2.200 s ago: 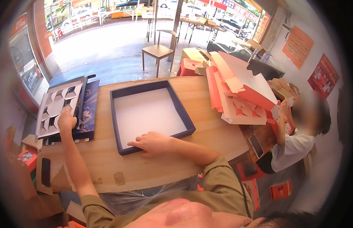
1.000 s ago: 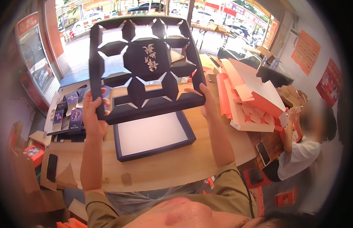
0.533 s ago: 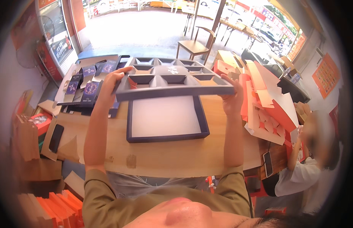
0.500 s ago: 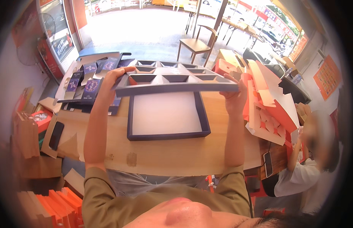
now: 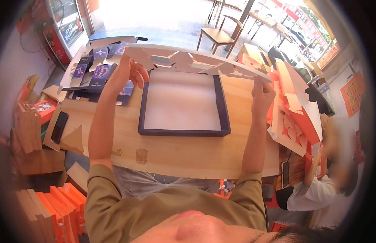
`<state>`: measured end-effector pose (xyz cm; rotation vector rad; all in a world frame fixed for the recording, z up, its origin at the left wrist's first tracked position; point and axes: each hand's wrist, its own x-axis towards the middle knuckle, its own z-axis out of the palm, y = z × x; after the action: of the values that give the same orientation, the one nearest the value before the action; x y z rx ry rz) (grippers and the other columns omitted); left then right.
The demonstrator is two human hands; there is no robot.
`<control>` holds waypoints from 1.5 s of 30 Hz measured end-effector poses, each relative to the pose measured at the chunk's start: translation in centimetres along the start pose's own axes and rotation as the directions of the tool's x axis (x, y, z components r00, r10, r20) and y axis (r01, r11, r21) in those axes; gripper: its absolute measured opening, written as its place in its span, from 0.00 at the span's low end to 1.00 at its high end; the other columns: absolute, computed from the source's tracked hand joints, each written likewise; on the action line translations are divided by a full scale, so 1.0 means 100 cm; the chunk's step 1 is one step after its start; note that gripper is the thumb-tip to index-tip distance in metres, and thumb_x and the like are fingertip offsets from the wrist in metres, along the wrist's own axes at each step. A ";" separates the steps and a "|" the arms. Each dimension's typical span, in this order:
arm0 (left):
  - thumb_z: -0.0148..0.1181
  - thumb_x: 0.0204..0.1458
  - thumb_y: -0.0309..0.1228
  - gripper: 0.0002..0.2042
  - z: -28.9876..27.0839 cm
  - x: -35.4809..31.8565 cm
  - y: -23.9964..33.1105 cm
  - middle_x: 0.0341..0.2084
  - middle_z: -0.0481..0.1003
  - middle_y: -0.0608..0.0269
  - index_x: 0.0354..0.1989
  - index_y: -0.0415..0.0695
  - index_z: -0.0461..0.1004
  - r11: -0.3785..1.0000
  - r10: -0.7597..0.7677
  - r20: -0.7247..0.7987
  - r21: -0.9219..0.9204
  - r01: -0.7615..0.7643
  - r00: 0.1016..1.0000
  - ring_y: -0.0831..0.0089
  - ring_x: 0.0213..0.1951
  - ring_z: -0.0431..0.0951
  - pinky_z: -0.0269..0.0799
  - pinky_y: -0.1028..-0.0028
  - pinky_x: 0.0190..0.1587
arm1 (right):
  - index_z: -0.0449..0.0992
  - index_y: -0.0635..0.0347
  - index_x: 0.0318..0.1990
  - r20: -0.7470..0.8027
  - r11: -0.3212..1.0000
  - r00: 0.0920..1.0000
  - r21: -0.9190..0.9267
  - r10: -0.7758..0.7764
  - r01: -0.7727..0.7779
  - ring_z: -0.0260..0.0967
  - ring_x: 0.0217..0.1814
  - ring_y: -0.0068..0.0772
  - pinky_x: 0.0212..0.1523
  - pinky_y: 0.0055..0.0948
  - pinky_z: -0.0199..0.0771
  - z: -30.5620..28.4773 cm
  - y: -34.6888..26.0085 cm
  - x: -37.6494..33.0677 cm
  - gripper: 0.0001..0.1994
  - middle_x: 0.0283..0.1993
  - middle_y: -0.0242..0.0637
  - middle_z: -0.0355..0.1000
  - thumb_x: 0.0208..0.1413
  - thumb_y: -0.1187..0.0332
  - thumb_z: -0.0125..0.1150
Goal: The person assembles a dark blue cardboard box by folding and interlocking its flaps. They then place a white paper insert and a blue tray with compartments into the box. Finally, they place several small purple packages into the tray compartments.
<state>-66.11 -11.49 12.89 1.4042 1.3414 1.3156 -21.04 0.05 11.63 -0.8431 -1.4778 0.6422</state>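
A pale cardboard divider insert (image 5: 188,60) with cut-out openings is held up above the far side of the table, tilted so that it shows as a thin slanting band. My left hand (image 5: 129,73) grips its left end, some fingers curled below it. At its lower right corner, my right hand (image 5: 263,95) pinches the edge. Below and nearer to me, a shallow dark blue box (image 5: 184,132) with a white inside lies open on the wooden table (image 5: 188,158). The insert hides the box's far edge in part.
Dark blue printed packages (image 5: 101,77) are piled at the left. Orange and white cartons (image 5: 295,105) stand at the right. One phone (image 5: 59,127) lies at the table's left, another phone (image 5: 285,174) at the right. A person (image 5: 317,194) is at the right; a chair (image 5: 218,36) stands beyond.
The insert has tipped from nearly flat, compartments showing, to steeply tilted, and moved farther from me, uncovering more of the box. Both hands have stayed on it. The whole view has shifted slightly.
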 end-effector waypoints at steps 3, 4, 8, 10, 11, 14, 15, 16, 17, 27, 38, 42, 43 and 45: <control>0.19 0.72 0.69 0.45 -0.001 -0.004 0.003 0.22 0.79 0.59 0.45 0.43 0.79 0.993 -0.010 -0.019 0.120 0.012 1.000 0.70 0.20 0.76 0.67 0.72 0.26 | 0.85 0.68 0.43 -0.096 0.920 0.943 -0.272 -0.317 0.282 0.62 0.27 0.16 0.27 0.23 0.60 0.011 -0.001 -0.001 0.12 0.33 0.28 0.75 0.72 0.66 0.67; 0.19 0.74 0.68 0.44 -0.002 -0.006 0.003 0.21 0.77 0.61 0.44 0.43 0.79 0.985 -0.003 -0.029 0.171 0.008 1.000 0.70 0.20 0.74 0.66 0.71 0.27 | 0.85 0.68 0.45 -0.105 0.914 0.932 -0.260 -0.348 0.313 0.63 0.27 0.16 0.28 0.23 0.62 0.016 -0.003 -0.002 0.11 0.33 0.28 0.75 0.72 0.66 0.66; 0.20 0.76 0.64 0.44 -0.006 0.006 -0.022 0.18 0.68 0.68 0.43 0.40 0.82 0.839 0.355 -0.194 0.499 -0.219 0.914 0.73 0.24 0.66 0.61 0.69 0.29 | 0.83 0.69 0.50 -0.038 0.946 0.950 -0.114 -0.309 0.303 0.69 0.28 0.17 0.29 0.23 0.67 0.015 0.001 -0.003 0.10 0.35 0.30 0.77 0.74 0.69 0.62; 0.20 0.76 0.63 0.44 -0.001 0.007 -0.022 0.19 0.65 0.69 0.46 0.39 0.83 0.814 0.433 -0.207 0.508 -0.282 0.877 0.74 0.26 0.64 0.58 0.69 0.30 | 0.82 0.69 0.53 0.018 0.963 0.963 -0.028 -0.268 0.269 0.72 0.29 0.19 0.30 0.23 0.70 0.012 0.004 -0.006 0.11 0.36 0.32 0.79 0.74 0.71 0.59; 0.24 0.77 0.60 0.41 0.003 0.007 -0.020 0.20 0.66 0.70 0.47 0.40 0.84 0.837 0.442 -0.204 0.443 -0.320 0.873 0.77 0.26 0.65 0.59 0.72 0.29 | 0.81 0.69 0.54 0.028 0.962 0.961 0.000 -0.274 0.274 0.73 0.29 0.20 0.30 0.23 0.72 0.011 0.006 -0.008 0.11 0.37 0.33 0.80 0.74 0.71 0.58; 0.30 0.77 0.54 0.34 0.011 0.005 -0.014 0.22 0.67 0.73 0.53 0.42 0.83 0.886 0.448 -0.210 0.238 -0.399 0.869 0.81 0.25 0.69 0.62 0.80 0.27 | 0.81 0.70 0.55 0.037 0.946 0.946 -0.002 -0.323 0.323 0.75 0.28 0.22 0.32 0.23 0.75 0.021 -0.010 -0.016 0.11 0.39 0.36 0.81 0.74 0.73 0.56; 0.30 0.77 0.54 0.34 0.010 0.004 -0.013 0.22 0.67 0.74 0.56 0.42 0.82 0.899 0.433 -0.215 0.174 -0.402 0.875 0.81 0.26 0.71 0.63 0.80 0.28 | 0.81 0.71 0.54 0.036 0.939 0.939 -0.014 -0.342 0.343 0.76 0.28 0.22 0.32 0.24 0.76 0.024 -0.014 -0.018 0.11 0.39 0.37 0.82 0.74 0.73 0.56; 0.29 0.77 0.54 0.34 0.010 0.003 -0.013 0.23 0.67 0.75 0.59 0.41 0.81 0.909 0.418 -0.220 0.110 -0.403 0.882 0.81 0.26 0.72 0.64 0.80 0.28 | 0.81 0.71 0.54 0.055 0.941 0.940 -0.008 -0.337 0.338 0.76 0.29 0.23 0.33 0.24 0.77 0.024 -0.012 -0.018 0.11 0.39 0.37 0.82 0.74 0.73 0.56; 0.29 0.77 0.56 0.35 0.011 0.003 -0.012 0.22 0.67 0.75 0.58 0.41 0.82 0.913 0.407 -0.235 0.099 -0.395 0.882 0.82 0.27 0.73 0.64 0.80 0.28 | 0.81 0.71 0.54 0.075 0.943 0.940 -0.002 -0.333 0.334 0.76 0.29 0.23 0.33 0.24 0.78 0.025 -0.010 -0.018 0.11 0.39 0.37 0.81 0.74 0.74 0.56; 0.45 0.76 0.55 0.29 -0.001 0.017 -0.022 0.23 0.74 0.68 0.47 0.41 0.83 0.945 0.028 0.144 0.320 -0.073 0.989 0.79 0.25 0.78 0.72 0.76 0.33 | 0.80 0.63 0.57 0.578 0.997 0.816 -0.073 0.033 0.012 0.74 0.34 0.17 0.37 0.21 0.73 0.004 0.067 0.007 0.13 0.37 0.33 0.80 0.68 0.74 0.65; 0.65 0.64 0.51 0.41 0.006 0.016 -0.037 0.50 0.81 0.42 0.77 0.36 0.61 0.606 -0.270 0.263 0.794 -0.049 0.926 0.50 0.54 0.82 0.75 0.61 0.57 | 0.59 0.42 0.84 0.733 0.854 0.568 -0.511 0.375 0.095 0.73 0.68 0.44 0.73 0.40 0.72 -0.009 0.047 0.002 0.43 0.75 0.45 0.68 0.61 0.77 0.65; 0.65 0.63 0.49 0.44 0.009 0.028 -0.072 0.68 0.71 0.35 0.79 0.30 0.57 0.541 -0.144 0.121 0.841 -0.024 0.982 0.45 0.67 0.75 0.70 0.57 0.69 | 0.62 0.39 0.83 0.715 0.818 0.560 -0.565 0.419 0.110 0.72 0.72 0.40 0.69 0.39 0.72 -0.008 0.035 0.004 0.42 0.76 0.37 0.70 0.61 0.73 0.70; 0.65 0.63 0.48 0.44 0.012 0.028 -0.072 0.70 0.69 0.35 0.79 0.30 0.57 0.535 -0.138 0.123 0.844 -0.031 0.983 0.44 0.68 0.73 0.68 0.56 0.71 | 0.62 0.40 0.82 0.714 0.829 0.567 -0.551 0.411 0.094 0.72 0.71 0.40 0.69 0.40 0.73 -0.007 0.035 0.002 0.42 0.76 0.36 0.70 0.61 0.72 0.70; 0.64 0.64 0.47 0.41 0.016 0.030 -0.073 0.71 0.69 0.33 0.79 0.33 0.58 0.563 -0.111 0.148 0.824 -0.061 0.983 0.42 0.71 0.71 0.66 0.55 0.73 | 0.63 0.42 0.82 0.709 0.850 0.584 -0.524 0.396 0.059 0.73 0.70 0.40 0.69 0.41 0.73 -0.005 0.036 -0.002 0.41 0.77 0.36 0.70 0.62 0.71 0.71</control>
<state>-66.11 -7.31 5.98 2.0425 1.9584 0.4392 -20.10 1.91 8.69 -1.1945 -2.5030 0.8710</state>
